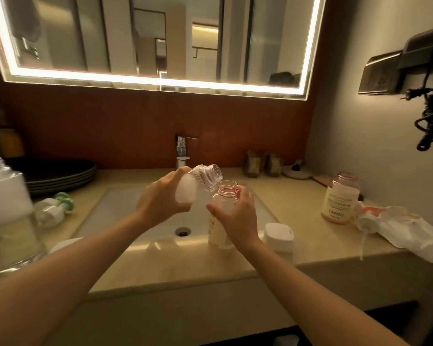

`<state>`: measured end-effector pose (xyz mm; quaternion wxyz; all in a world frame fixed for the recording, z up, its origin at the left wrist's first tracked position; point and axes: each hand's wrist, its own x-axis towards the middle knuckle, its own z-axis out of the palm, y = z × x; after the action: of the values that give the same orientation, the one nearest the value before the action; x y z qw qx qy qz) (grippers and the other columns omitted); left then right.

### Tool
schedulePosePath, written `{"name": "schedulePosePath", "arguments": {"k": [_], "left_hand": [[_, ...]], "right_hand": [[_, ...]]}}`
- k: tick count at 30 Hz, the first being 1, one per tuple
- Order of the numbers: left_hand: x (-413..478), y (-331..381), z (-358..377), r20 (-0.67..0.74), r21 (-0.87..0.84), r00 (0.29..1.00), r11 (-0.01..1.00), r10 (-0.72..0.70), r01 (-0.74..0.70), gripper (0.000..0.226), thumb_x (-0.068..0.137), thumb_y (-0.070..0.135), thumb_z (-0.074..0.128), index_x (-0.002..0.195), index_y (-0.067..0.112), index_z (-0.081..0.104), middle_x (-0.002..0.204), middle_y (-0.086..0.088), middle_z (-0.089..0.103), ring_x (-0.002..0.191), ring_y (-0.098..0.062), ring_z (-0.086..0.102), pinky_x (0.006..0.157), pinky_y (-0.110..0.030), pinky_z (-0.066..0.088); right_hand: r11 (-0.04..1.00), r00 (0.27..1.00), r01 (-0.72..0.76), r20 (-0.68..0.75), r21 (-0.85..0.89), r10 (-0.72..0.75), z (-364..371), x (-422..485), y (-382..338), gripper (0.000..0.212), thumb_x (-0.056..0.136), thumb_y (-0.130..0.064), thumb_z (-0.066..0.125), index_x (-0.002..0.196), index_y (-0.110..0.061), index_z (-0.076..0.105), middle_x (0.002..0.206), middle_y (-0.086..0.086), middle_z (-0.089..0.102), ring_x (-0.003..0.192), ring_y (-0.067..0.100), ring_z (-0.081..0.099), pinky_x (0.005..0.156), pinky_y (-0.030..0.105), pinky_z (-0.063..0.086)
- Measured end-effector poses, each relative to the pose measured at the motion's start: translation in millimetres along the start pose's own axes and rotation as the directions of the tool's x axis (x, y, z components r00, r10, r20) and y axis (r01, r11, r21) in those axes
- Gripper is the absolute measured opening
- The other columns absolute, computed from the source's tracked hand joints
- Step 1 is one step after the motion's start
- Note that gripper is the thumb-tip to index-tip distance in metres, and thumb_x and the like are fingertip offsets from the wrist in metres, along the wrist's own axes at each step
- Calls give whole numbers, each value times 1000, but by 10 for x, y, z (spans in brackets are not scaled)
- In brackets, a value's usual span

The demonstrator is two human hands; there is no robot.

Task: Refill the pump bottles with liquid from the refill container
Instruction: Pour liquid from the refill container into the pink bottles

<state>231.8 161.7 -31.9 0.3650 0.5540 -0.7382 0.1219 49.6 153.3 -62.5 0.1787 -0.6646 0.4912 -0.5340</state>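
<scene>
Counter (160,260) | left grip (160,198) holds clear bottle (205,178) | right grip (238,218) holds pink-rimmed bottle (226,193), label (212,227) illegible

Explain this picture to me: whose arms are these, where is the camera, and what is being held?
No machine here: a person wears one camera on the head, looking down at their own bare arms. The left hand grips a clear bottle of white liquid, tilted toward the open neck of a pink-rimmed bottle that the right hand holds. No pouring shows. Below is a sink in a beige counter. On the right stand another open bottle and a small white container; a pump head lies on a white bag. On the left lie stacked dark plates.
</scene>
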Motion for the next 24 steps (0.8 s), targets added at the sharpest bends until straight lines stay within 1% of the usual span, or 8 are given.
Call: {"name": "schedulePosePath", "arguments": {"k": [3, 5, 8, 11, 13, 15, 20, 24], "left_hand": [[3, -29, -48, 24, 54, 999, 998, 29, -30, 79, 64, 32, 80, 132, 21, 40, 122, -2, 58, 93, -26, 60, 67, -36, 47], [19, -37, -68, 23, 98, 998, 993, 61, -63, 79, 65, 32, 80, 132, 19, 40, 124, -2, 57, 96, -26, 60, 66, -35, 46], [51, -31, -98, 30, 150, 996, 984, 87, -91, 79, 64, 31, 80, 132, 17, 41, 126, -4, 56, 100, -27, 59, 69, -38, 47], [94, -20, -122, 47, 186, 994, 977, 95, -102, 82, 63, 29, 80, 132, 14, 40, 127, -8, 55, 103, -30, 58, 72, -41, 49], [124, -1, -132, 62, 208, 992, 971, 111, -122, 83, 63, 29, 80, 133, 12, 39, 128, -10, 54, 105, -30, 57, 74, -41, 50], [148, 24, -140, 64, 231, 988, 961, 139, -150, 83, 62, 27, 80, 132, 10, 40, 127, -11, 55, 103, -31, 58, 72, -39, 50], [185, 61, -194, 75, 270, 973, 935, 217, -229, 81, 60, 21, 83, 130, 8, 44, 124, -14, 57, 102, -32, 59, 74, -37, 51], [211, 79, -245, 78, 290, 961, 917, 264, -275, 77, 62, 20, 82, 128, 7, 46, 122, -14, 58, 104, -33, 60, 76, -40, 52]], "right_hand": [[999, 1000, 16, -26, 32, -15, 51, -65, 8, 68, 67, -39, 77, 120, -16, 43, 114, 1, 48, 104, 16, 44, 84, 27, 40], [999, 999, 13, -52, 42, -11, 76, -94, 13, 67, 67, -39, 77, 119, -18, 41, 114, 0, 48, 102, 14, 43, 80, 23, 36], [997, 997, 13, -73, 81, -7, 98, -132, 10, 67, 68, -38, 77, 120, -20, 39, 115, -2, 48, 100, 12, 44, 76, 18, 35], [994, 998, 4, -66, 106, 3, 97, -158, 13, 67, 68, -39, 77, 120, -22, 37, 117, -2, 50, 96, 10, 45, 64, 9, 33], [995, 998, -6, -61, 103, 13, 95, -156, 20, 68, 68, -40, 76, 120, -22, 37, 118, 0, 51, 96, 11, 46, 64, 12, 34], [995, 998, -5, -60, 96, 11, 93, -156, 23, 69, 68, -41, 76, 120, -21, 37, 119, 1, 52, 96, 12, 48, 68, 18, 36], [997, 997, 20, -81, 71, -14, 92, -167, 41, 70, 67, -44, 76, 121, -20, 37, 118, 1, 53, 97, 14, 51, 69, 21, 38], [998, 996, 29, -88, 62, -23, 102, -167, 57, 73, 67, -46, 76, 123, -18, 37, 120, 3, 53, 101, 17, 52, 73, 24, 41]]}}
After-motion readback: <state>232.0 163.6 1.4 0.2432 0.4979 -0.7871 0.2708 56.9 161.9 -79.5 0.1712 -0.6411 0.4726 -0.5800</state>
